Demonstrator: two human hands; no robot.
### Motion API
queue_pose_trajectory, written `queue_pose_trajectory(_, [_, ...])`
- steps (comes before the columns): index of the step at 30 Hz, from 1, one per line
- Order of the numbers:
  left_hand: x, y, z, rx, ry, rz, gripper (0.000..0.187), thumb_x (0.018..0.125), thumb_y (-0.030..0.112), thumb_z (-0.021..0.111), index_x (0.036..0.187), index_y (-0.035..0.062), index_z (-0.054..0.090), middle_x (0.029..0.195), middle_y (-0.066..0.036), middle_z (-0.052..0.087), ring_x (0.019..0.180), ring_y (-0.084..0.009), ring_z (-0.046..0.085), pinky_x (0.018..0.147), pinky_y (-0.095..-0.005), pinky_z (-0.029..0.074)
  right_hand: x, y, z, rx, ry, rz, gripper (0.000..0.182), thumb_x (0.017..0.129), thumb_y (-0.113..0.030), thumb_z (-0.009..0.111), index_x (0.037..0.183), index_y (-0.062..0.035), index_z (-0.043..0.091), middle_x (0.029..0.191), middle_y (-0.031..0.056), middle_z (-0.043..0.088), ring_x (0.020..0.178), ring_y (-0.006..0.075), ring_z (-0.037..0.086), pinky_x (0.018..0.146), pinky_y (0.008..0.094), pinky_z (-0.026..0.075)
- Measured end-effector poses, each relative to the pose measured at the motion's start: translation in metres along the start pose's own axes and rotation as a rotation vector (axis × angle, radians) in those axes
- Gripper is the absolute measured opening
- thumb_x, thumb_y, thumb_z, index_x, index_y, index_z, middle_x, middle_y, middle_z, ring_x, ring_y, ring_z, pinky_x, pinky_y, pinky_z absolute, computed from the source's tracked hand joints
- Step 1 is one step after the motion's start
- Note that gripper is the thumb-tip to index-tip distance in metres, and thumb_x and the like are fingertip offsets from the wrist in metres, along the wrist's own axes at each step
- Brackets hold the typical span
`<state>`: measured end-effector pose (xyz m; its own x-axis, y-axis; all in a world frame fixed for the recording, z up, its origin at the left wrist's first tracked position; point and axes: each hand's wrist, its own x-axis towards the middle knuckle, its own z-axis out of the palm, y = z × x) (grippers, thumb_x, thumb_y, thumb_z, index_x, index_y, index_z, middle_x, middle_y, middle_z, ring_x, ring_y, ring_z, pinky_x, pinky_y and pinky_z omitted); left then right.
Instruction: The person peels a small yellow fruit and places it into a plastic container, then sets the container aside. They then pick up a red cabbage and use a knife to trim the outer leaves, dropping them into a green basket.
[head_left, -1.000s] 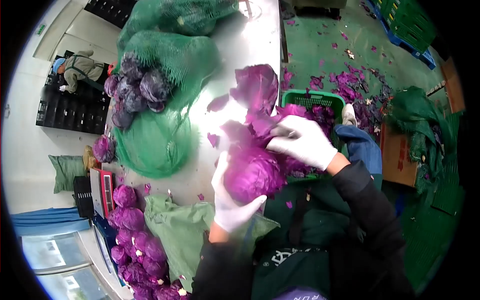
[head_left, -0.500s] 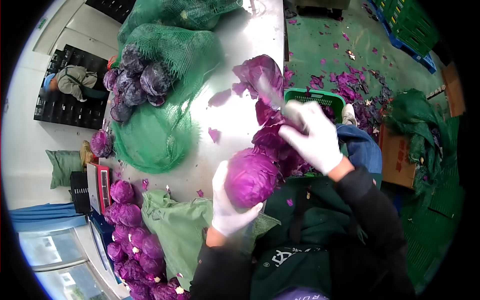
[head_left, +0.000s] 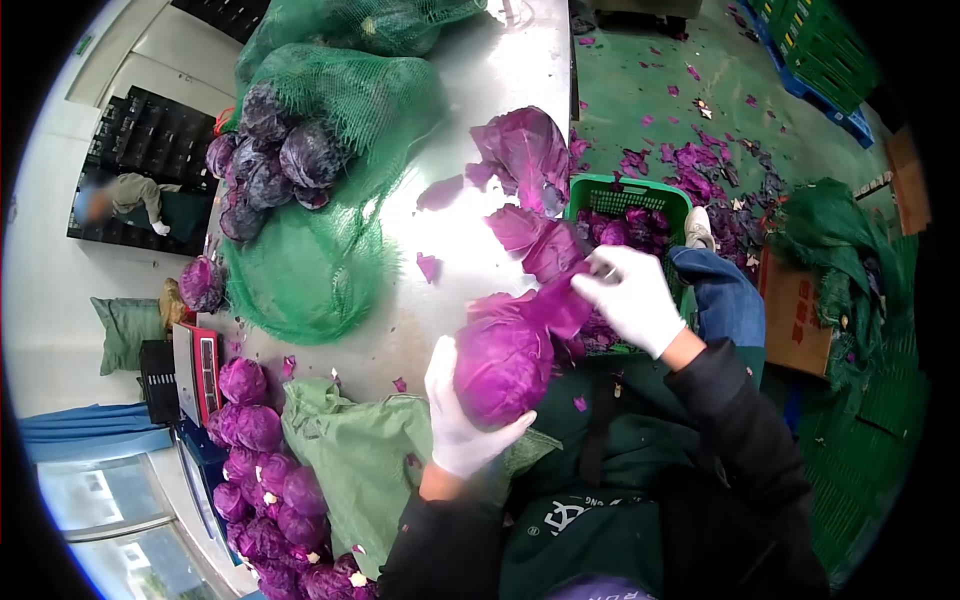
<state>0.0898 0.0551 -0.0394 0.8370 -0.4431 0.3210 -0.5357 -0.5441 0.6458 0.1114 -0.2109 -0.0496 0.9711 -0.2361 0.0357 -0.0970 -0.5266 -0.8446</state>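
Observation:
My left hand (head_left: 465, 420), in a white glove, cups a red cabbage (head_left: 503, 370) from the left and below. My right hand (head_left: 632, 298), also gloved in white, is closed on a purple cabbage leaf (head_left: 562, 303) at the head's upper right side. The leaf still appears joined to the head. A small greyish bit shows at the right fingers, too little to name. Loose cabbage leaves (head_left: 530, 150) lie on the metal table (head_left: 400, 265) beyond the head. Beside the table edge, a green basket (head_left: 677, 197) holds more purple leaves.
Dark cabbages (head_left: 310, 158) spill from a green mesh bag (head_left: 310, 290) on the table. Several peeled cabbages (head_left: 260, 430) are piled at the left by a green sack (head_left: 350, 440). Leaf scraps (head_left: 700, 170) litter the floor. Another person (head_left: 140, 200) is at the far left.
The right hand has moved slightly down and toward me, pulling a leaf outward from the head. A blurred blade-like shape above that hand no longer shows. The left hand still holds the cabbage.

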Motion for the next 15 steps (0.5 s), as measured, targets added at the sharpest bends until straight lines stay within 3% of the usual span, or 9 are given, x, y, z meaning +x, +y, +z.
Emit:
queue_pose_trajectory(1, [-0.002,-0.001,-0.001,-0.063,-0.002,-0.039,0.111,0.055,0.023,0.092,0.144,-0.0015,0.030,0.140,-0.023,0.038,0.130,-0.0379,0.043,0.109,-0.0454,0.037,0.008,0.017,-0.001,0.003,0.089,0.042,0.026,0.080,-0.026,0.071,0.088,-0.0019,0.065,0.075,0.0143,0.064,0.069,0.0313,0.065,0.063,0.0400,0.051])
queue_pose_trajectory(4, [0.001,-0.006,-0.008,-0.155,0.002,-0.216,0.109,0.056,0.021,0.092,0.144,-0.0014,0.031,0.138,-0.020,0.042,0.128,-0.0334,0.046,0.108,-0.0435,0.037,0.027,0.081,-0.009,-0.035,0.330,0.212,0.028,0.083,-0.026,0.071,0.090,0.0002,0.065,0.073,0.0142,0.063,0.065,0.0279,0.062,0.064,0.0385,0.049])
queue_pose_trajectory(5, [0.004,-0.008,-0.010,-0.353,0.042,-0.346,0.103,0.061,0.019,0.088,0.145,-0.0007,0.032,0.140,-0.018,0.043,0.129,-0.0309,0.046,0.110,-0.0426,0.037,0.029,0.073,-0.021,-0.022,0.272,0.321,0.027,0.085,-0.025,0.070,0.094,0.0001,0.066,0.074,0.0121,0.061,0.065,0.0250,0.058,0.066,0.0366,0.048])
queue_pose_trajectory(8, [0.009,-0.009,-0.009,-1.017,0.229,-0.617,0.091,0.071,0.022,0.079,0.147,0.0024,0.034,0.141,-0.015,0.046,0.132,-0.0293,0.046,0.113,-0.0420,0.037,0.016,0.043,-0.017,-0.046,0.381,-0.043,0.031,0.084,-0.024,0.073,0.103,-0.0012,0.065,0.085,0.0083,0.058,0.072,0.0193,0.057,0.069,0.0339,0.048])
queue_pose_trajectory(9, [0.008,-0.012,-0.009,-1.167,0.220,-0.601,0.085,0.077,0.029,0.077,0.147,0.0036,0.035,0.144,-0.015,0.045,0.135,-0.0305,0.043,0.114,-0.0455,0.037,0.010,0.026,-0.016,0.059,0.274,-0.071,0.037,0.083,-0.024,0.075,0.110,-0.0010,0.065,0.086,0.0086,0.058,0.075,0.0194,0.059,0.069,0.0336,0.049])
queue_pose_trajectory(11, [0.008,-0.010,-0.007,-1.405,0.261,-0.649,0.084,0.080,0.032,0.077,0.147,0.0041,0.035,0.146,-0.014,0.044,0.136,-0.0310,0.042,0.114,-0.0481,0.036,-0.002,0.002,-0.008,0.139,-0.003,-0.070,0.042,0.083,-0.025,0.077,0.119,-0.0063,0.066,0.091,0.0081,0.060,0.081,0.0182,0.062,0.071,0.0304,0.051])
queue_pose_trajectory(12, [0.007,-0.009,-0.006,-1.524,0.285,-0.673,0.083,0.081,0.033,0.076,0.147,0.0043,0.035,0.147,-0.014,0.043,0.136,-0.0313,0.042,0.114,-0.0493,0.036,-0.007,-0.023,-0.010,0.329,-0.179,-0.042,0.048,0.083,-0.027,0.077,0.125,-0.0067,0.063,0.098,0.0063,0.064,0.086,0.0159,0.062,0.075,0.0294,0.051])
queue_pose_trajectory(15, [0.018,0.006,-0.011,-1.549,0.206,-0.702,0.083,0.084,0.041,0.072,0.149,0.0068,0.034,0.148,-0.013,0.042,0.136,-0.0327,0.042,0.115,-0.0527,0.034,-0.008,-0.050,-0.002,0.553,-0.375,-0.096,0.063,0.085,-0.027,0.078,0.139,-0.0067,0.052,0.108,0.0025,0.062,0.097,0.0099,0.057,0.084,0.0259,0.049])
